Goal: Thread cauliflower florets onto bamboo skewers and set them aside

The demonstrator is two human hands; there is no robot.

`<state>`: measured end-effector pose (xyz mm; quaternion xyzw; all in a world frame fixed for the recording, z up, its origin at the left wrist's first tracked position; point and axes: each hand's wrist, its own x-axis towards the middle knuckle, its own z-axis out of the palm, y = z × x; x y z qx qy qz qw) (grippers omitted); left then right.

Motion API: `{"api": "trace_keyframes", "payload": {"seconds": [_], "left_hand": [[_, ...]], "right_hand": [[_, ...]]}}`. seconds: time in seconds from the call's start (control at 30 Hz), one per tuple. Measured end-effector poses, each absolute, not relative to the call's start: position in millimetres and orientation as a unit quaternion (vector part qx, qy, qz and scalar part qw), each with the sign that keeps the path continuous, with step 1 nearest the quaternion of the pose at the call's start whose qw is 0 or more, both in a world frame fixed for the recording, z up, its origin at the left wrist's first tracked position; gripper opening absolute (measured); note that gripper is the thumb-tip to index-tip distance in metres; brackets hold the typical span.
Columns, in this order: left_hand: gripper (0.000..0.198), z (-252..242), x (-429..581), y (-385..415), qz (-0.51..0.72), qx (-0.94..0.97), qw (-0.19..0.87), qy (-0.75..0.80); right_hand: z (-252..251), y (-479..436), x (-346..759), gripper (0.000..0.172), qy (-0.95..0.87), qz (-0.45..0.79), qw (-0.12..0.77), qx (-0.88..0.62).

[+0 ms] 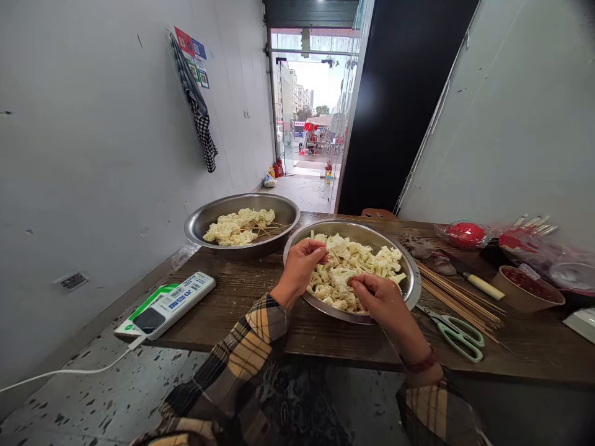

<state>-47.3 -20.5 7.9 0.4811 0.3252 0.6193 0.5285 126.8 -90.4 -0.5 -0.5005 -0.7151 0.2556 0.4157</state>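
Observation:
A steel bowl [411, 272] of loose cauliflower florets [367, 257] sits on the wooden table in front of me. My left hand [301, 263] hovers over the bowl's near-left rim, fingers pinched on a small floret. Over the near side of the bowl my right hand [379, 297] is also pinched, on a floret or a thin skewer; I cannot make out which. A second steel bowl [204, 223] to the left holds cauliflower threaded on bamboo skewers [242, 226].
A bundle of bamboo skewers [458, 297] and green-handled scissors [460, 337] lie right of the bowl. Further right are a knife [483, 286], a paper cup of red sauce [527, 288] and bagged items. A phone on a box [165, 305] rests at the table's left corner.

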Motion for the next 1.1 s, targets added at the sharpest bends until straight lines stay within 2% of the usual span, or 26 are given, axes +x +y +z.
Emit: {"api": "trace_keyframes", "payload": {"seconds": [0.27, 0.67, 1.1], "left_hand": [[0.012, 6.3, -47.3, -19.4, 0.620, 0.496, 0.513, 0.327], [0.010, 5.9, -51.7, -22.2, 0.596, 0.569, 0.432, 0.366], [0.007, 7.5, -45.8, -28.6, 0.548, 0.625, 0.428, 0.356]], "right_hand": [[-2.3, -89.8, 126.8, 0.030, -0.707, 0.267, 0.420, -0.503], [-1.3, -90.4, 125.8, 0.031, -0.712, 0.259, 0.422, -0.498], [-1.9, -89.5, 125.2, 0.031, -0.686, 0.297, 0.452, -0.488]]}}
